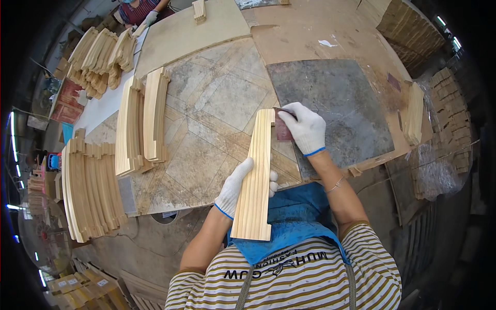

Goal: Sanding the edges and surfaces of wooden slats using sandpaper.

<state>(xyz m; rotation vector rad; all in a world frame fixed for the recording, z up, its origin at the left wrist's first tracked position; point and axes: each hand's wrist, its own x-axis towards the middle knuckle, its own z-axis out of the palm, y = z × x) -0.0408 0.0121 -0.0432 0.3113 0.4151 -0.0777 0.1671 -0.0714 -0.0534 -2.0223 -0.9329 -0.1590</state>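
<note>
My left hand (pixel 235 187), in a white glove, grips a long pale wooden moulding (pixel 256 178) with grooves along its length. The moulding runs from my lap up onto the tiled worktop (pixel 217 103). In a white glove too, my right hand (pixel 306 128) presses a small reddish-brown piece of sandpaper (pixel 282 126) against the moulding's right edge near its far end.
Curved wooden mouldings stand stacked at the left (pixel 142 124) and lower left (pixel 90 188), with more at the far left (pixel 101 59). A grey sanding sheet (pixel 330 103) lies on the board at right, next to a wood piece (pixel 415 113). Another person's gloved hand (pixel 150 18) works at the top.
</note>
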